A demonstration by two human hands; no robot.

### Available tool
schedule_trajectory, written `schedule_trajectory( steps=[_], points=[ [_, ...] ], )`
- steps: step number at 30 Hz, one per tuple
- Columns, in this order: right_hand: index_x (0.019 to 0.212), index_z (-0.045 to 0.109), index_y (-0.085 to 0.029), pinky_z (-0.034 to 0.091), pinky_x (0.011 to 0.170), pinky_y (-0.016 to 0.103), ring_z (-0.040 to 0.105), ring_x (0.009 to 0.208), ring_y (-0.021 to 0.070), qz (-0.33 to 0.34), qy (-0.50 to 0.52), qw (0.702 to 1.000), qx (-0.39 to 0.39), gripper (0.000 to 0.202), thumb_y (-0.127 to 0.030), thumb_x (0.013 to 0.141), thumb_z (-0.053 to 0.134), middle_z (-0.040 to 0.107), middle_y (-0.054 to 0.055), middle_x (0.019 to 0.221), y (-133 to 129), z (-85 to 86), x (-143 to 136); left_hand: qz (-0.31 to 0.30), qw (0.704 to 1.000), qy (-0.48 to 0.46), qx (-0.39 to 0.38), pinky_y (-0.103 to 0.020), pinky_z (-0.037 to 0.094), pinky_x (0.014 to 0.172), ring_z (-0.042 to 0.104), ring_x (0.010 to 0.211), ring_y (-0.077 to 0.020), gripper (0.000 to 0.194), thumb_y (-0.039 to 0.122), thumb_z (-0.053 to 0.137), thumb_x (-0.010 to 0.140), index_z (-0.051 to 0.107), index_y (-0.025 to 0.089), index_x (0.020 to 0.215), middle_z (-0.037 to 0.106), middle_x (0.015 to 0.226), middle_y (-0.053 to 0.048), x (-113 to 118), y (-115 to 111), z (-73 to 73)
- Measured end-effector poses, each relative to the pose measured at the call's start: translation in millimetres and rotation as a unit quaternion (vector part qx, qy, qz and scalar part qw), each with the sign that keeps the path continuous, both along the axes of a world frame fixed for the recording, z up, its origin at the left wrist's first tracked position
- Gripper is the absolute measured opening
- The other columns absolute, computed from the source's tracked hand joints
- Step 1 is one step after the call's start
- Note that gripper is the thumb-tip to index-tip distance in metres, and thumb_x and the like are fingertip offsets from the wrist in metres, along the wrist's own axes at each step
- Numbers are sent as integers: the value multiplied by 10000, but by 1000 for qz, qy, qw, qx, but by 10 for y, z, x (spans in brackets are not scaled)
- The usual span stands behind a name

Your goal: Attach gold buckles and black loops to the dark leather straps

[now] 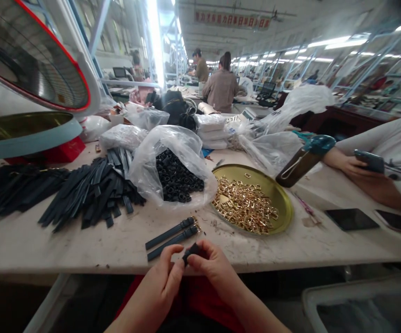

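Note:
Between my two hands, at the table's front edge, is a short dark strap piece (191,252), mostly covered by fingers. My left hand (162,277) pinches its left end, and my right hand (216,268) grips the other end between thumb and fingers. Just beyond lie two dark straps with gold buckles (172,238), side by side. An opened clear plastic bag (140,162) holds many small black loops (176,178). To its right, a round gold tray (285,203) carries a heap of gold buckles (247,203). Loose dark straps (96,189) are piled at the left.
A large fan (34,55) stands at far left above a pale blue-rimmed tray (30,143). At right are a dark bottle (303,162), small scissors (304,203) and a tablet-like dark device (352,219). A person's hand (351,164) there holds a phone. Plastic-wrapped packs (210,129) line the back.

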State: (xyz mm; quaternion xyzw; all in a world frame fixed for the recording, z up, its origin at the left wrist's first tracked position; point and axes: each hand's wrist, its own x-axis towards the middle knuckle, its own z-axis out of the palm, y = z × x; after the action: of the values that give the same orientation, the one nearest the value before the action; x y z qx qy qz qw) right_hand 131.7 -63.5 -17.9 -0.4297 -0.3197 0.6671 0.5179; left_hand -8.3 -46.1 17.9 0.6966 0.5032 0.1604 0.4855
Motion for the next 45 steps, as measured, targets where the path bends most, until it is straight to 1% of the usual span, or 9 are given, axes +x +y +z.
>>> schedule_trajectory(
  steps=[6, 10, 13, 18, 23, 28, 30, 37, 45],
  points=[
    [813, 596, -191, 439, 645, 254, 563, 693, 145, 84, -207, 970, 96, 142, -276, 707, 642, 612, -11, 715, 172, 59, 225, 48, 996, -79, -12, -260, 432, 654, 579, 727, -187, 353, 493, 363, 837, 505, 181, 925, 598, 751, -34, 56, 149, -147],
    [844, 607, -183, 405, 680, 256, 560, 763, 155, -6, -641, 760, 110, 147, -242, 822, 473, 605, 42, 823, 679, 82, 974, 108, 973, -137, -152, -183, 203, 364, 280, 369, -78, 461, 658, 376, 751, 447, 205, 706, 270, 435, 99, 93, 244, -251],
    [811, 641, -178, 370, 658, 277, 547, 761, 191, 18, -689, 718, 92, 102, -204, 740, 572, 588, 69, 837, 1085, 12, 1448, 122, 955, -179, -200, -175, 133, 353, 224, 361, -57, 503, 709, 421, 686, 422, 205, 683, 245, 444, 107, 151, 287, -334],
    [658, 621, -192, 335, 598, 245, 510, 669, 160, 64, -673, 731, 93, 117, -174, 576, 702, 566, 13, 710, 1388, -125, 1698, 88, 959, -179, -201, -175, 122, 349, 197, 354, -53, 482, 681, 409, 716, 423, 202, 679, 228, 434, 114, 206, 333, -373],
    [735, 598, -175, 341, 580, 244, 475, 617, 127, 34, -634, 764, 114, 38, -166, 698, 595, 536, -9, 657, 1191, -41, 1571, 45, 977, -138, -157, -187, 185, 358, 259, 353, -68, 401, 564, 354, 805, 469, 186, 736, 329, 429, 94, 248, 302, -240],
    [872, 618, -199, 383, 555, 231, 482, 575, 97, -31, -239, 965, 100, 200, -321, 715, 642, 546, -39, 627, 591, 144, 928, 45, 986, -131, -89, -187, 254, 392, 330, 400, -72, 283, 397, 336, 857, 491, 166, 799, 401, 525, 70, 308, 192, -139],
    [810, 630, -199, 408, 552, 218, 493, 544, 78, -62, -40, 996, 40, 204, -317, 662, 706, 559, -47, 603, 372, 181, 615, 44, 990, -126, -54, -191, 297, 424, 364, 427, -82, 268, 368, 331, 867, 504, 165, 834, 417, 543, 64, 308, 133, -112],
    [743, 627, -155, 411, 470, 131, 494, 457, 26, -93, 243, 954, -147, 337, -226, 486, 834, 594, -48, 578, 26, 111, 73, -41, 991, -34, 120, -265, 430, 755, 572, 772, -176, 249, 291, 387, 862, 613, 187, 847, 632, 793, -34, 115, -50, 3],
    [710, 571, -153, 353, 451, 157, 433, 452, 42, -147, 80, 986, -25, 276, -331, 615, 759, 523, -72, 521, -238, 53, -98, -37, 997, -48, 49, -252, 410, 644, 532, 695, -157, 238, 292, 363, 879, 553, 162, 818, 610, 775, -33, 95, -154, 57]
  ],
)
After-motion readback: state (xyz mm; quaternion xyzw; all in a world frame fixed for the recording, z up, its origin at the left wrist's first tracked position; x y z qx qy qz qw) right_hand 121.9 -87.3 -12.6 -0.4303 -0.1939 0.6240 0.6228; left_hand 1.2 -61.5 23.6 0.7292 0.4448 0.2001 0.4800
